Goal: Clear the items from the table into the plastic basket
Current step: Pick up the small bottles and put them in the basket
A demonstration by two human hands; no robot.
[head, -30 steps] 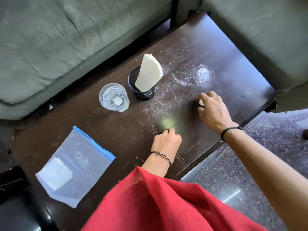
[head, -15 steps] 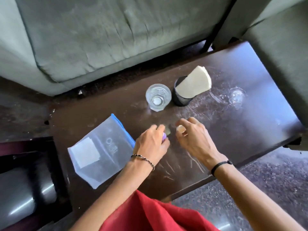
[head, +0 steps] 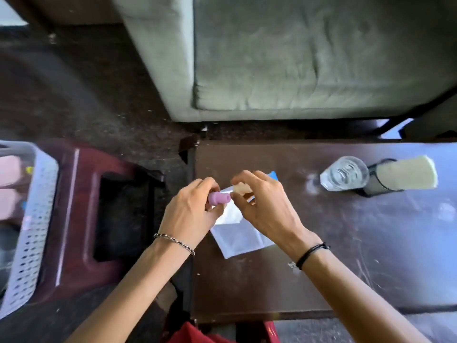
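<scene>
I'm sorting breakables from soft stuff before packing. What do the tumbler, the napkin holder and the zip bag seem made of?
Tumbler: probably clear glass, glossy; see-through with bright ringed reflections, though hard plastic is possible.
Napkin holder: dark mesh, likely matt black metal; the napkins show through its wall.
Zip bag: thin translucent plastic film, slightly glossy, with a blue seal strip.

purple piece (head: 218, 197) pinched in left hand (head: 190, 214) | pale piece (head: 241, 188) in right hand (head: 262, 206) | clear zip bag (head: 241, 240) flat on worktop (head: 346, 256) beneath both | glass (head: 343, 173) standing just beside black napkin holder (head: 373, 186) | white perforated basket (head: 32, 219) far left, off worktop
</scene>
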